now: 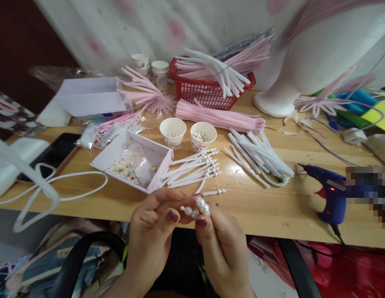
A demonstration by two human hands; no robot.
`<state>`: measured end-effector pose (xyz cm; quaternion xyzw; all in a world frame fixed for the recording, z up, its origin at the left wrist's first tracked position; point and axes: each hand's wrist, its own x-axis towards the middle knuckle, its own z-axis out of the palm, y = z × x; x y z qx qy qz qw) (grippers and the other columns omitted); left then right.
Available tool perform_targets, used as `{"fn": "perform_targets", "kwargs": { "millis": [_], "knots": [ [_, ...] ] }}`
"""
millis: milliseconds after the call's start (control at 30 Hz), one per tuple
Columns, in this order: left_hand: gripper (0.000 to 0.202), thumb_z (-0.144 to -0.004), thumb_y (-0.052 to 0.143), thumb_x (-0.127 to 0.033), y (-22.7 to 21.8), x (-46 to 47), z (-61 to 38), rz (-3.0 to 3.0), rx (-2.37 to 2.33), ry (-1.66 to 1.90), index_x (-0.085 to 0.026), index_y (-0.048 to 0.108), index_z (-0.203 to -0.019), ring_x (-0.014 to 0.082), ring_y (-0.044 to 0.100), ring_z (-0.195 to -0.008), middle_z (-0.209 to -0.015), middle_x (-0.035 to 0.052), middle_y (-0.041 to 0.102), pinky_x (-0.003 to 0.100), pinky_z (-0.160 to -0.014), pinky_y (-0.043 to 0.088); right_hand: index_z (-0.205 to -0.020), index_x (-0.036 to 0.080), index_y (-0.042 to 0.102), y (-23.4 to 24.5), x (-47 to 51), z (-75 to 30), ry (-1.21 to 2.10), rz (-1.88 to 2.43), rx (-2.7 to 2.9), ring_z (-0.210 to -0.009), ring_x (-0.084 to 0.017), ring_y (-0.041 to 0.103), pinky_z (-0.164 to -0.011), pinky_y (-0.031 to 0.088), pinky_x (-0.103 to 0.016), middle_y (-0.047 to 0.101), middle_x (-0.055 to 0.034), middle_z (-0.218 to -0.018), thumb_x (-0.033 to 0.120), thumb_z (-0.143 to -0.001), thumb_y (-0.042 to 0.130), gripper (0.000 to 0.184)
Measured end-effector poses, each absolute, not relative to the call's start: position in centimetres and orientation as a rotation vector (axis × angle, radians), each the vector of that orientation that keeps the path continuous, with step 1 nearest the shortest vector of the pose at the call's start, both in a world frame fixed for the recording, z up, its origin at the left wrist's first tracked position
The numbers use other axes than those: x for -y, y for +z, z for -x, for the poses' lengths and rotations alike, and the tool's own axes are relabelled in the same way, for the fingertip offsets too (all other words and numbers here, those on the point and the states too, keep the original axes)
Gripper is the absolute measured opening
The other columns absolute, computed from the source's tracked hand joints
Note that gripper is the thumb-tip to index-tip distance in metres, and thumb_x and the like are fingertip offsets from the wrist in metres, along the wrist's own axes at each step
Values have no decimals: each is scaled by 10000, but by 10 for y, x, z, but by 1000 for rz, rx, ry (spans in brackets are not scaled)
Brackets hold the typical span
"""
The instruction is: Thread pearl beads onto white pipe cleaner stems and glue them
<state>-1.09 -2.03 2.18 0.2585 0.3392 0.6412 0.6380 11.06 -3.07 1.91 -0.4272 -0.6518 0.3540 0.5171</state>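
My left hand [155, 225] and my right hand [223, 238] meet at the table's front edge, both closed around a small cluster of white pearl beads [202, 205]. The right thumb presses against the larger pearls; the left thumb and fingers are at the smaller ones. What joins the beads is hidden by my fingers. Just beyond lies a row of white fuzzy stems [187, 171] tipped with pearls. Two paper cups stand behind them: the left cup [173, 132] holds a few beads, the right cup [203, 136] more pearls.
A white box [161, 176] of mixed beads sits left. Pink pipe cleaners [220, 116] and white ones [260, 155] lie behind and right. Further back stands a red basket [207, 93]. A blue glue gun [332, 190], its light red, rests at right; a phone [52, 155] and white cable lie left.
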Motion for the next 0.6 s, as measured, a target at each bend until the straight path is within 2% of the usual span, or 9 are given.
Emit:
{"fn": "perform_targets", "kwargs": {
  "millis": [133, 333, 400, 533, 600],
  "knots": [
    [114, -753, 924, -320, 25, 21, 9, -529, -788, 1453, -259, 828, -750, 100, 791, -636, -749, -8, 844, 111, -652, 611, -888, 251, 540, 20, 31, -110, 874, 1023, 1566, -504, -96, 362, -463, 290, -224, 451, 73, -658, 264, -1101, 473, 224],
    [98, -772, 914, -299, 26, 20, 0, -476, -754, 1456, -258, 826, -759, 103, 814, -717, -895, -9, 865, 102, -697, 617, -830, 246, 484, 19, 31, -111, 813, 1033, 1579, -517, -89, 370, -472, 275, -221, 418, 77, -649, 260, -1105, 461, 276],
    [78, -795, 898, -289, 26, 20, -2, -479, -739, 1460, -259, 829, -779, 115, 824, -781, -929, -13, 865, 90, -703, 614, -841, 247, 492, 18, 31, -111, 806, 1034, 1582, -517, -88, 374, -473, 276, -220, 411, 78, -650, 262, -1107, 455, 269],
    [33, -844, 859, -284, 26, 22, -2, -492, -690, 1434, -276, 835, -822, 155, 815, -974, -1002, -23, 862, 121, -807, 622, -832, 250, 479, 19, 31, -111, 827, 1028, 1575, -509, -92, 364, -463, 266, -227, 392, 76, -648, 273, -1111, 444, 282],
    [33, -849, 853, -285, 26, 22, -2, -496, -676, 1420, -280, 835, -822, 163, 811, -993, -1028, -24, 860, 134, -820, 626, -817, 250, 468, 19, 31, -111, 832, 1031, 1567, -508, -94, 368, -462, 265, -231, 400, 75, -647, 283, -1113, 447, 299]
  ]
}}
